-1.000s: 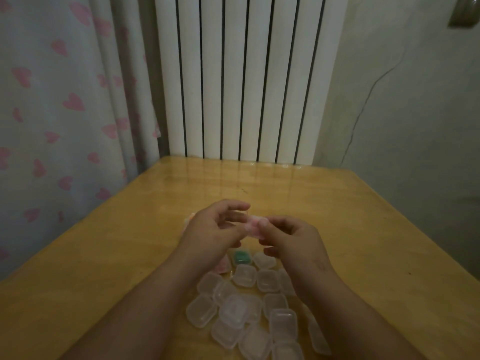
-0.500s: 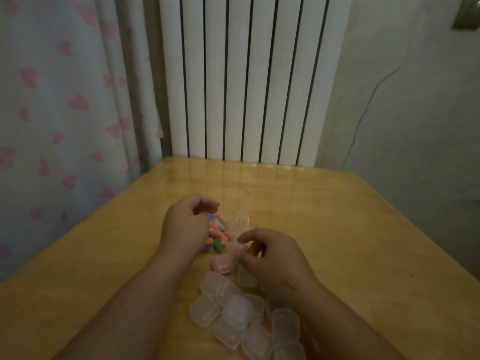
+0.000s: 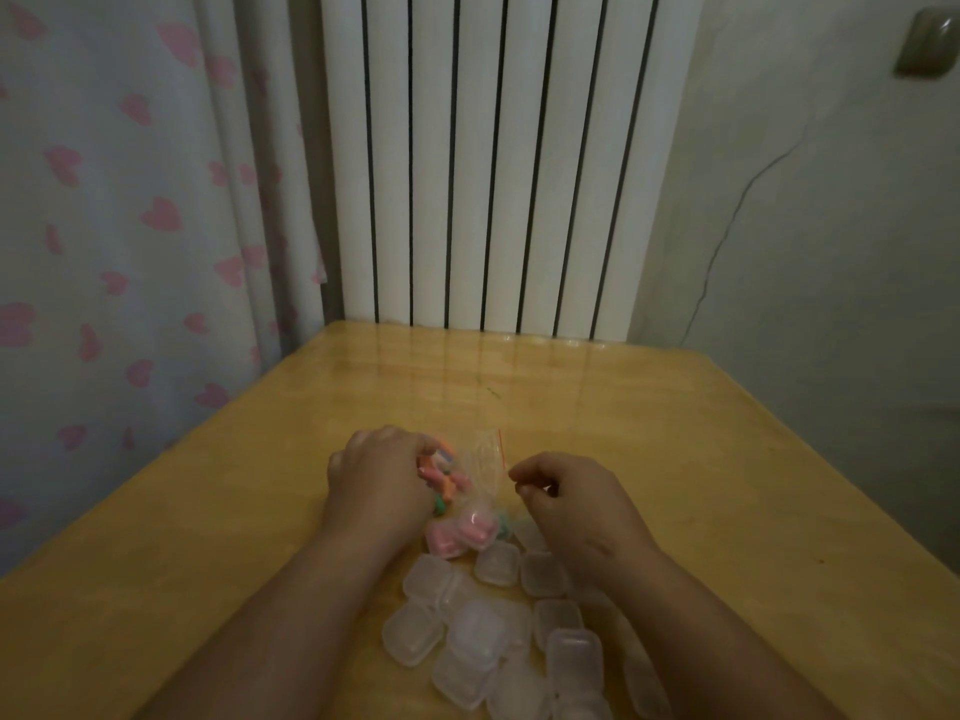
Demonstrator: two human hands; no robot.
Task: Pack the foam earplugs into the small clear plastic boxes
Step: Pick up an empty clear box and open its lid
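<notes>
Yellow wood makes up the surface (image 3: 675,459), which runs back to a white ribbed radiator (image 3: 498,163). A curtain (image 3: 104,200) with pink hearts hangs on the left and a grey wall (image 3: 831,252) with a thin crack stands on the right.

The earplugs (image 3: 447,472), pink, orange and green, lie heaped in a clear bag (image 3: 485,454) near the middle of the surface. The left hand (image 3: 376,475) rests palm down on the left side of that heap with its fingers curled over it. The fingertips are hidden, so I cannot tell whether they pinch an earplug.

The right hand (image 3: 576,506) hangs just right of the bag, knuckles up and fingers curled in towards the thumb. The forefinger tip sits close to the bag's edge, but whether it grips the plastic or anything else I cannot tell.

Between the two wrists, just in front of the bag, lie the filled boxes (image 3: 462,535), showing pink inside, with a bit of green beside them. Nearer the person, the empty boxes (image 3: 472,641) lie in a loose cluster between the forearms, many touching one another, and some run under the right forearm.
</notes>
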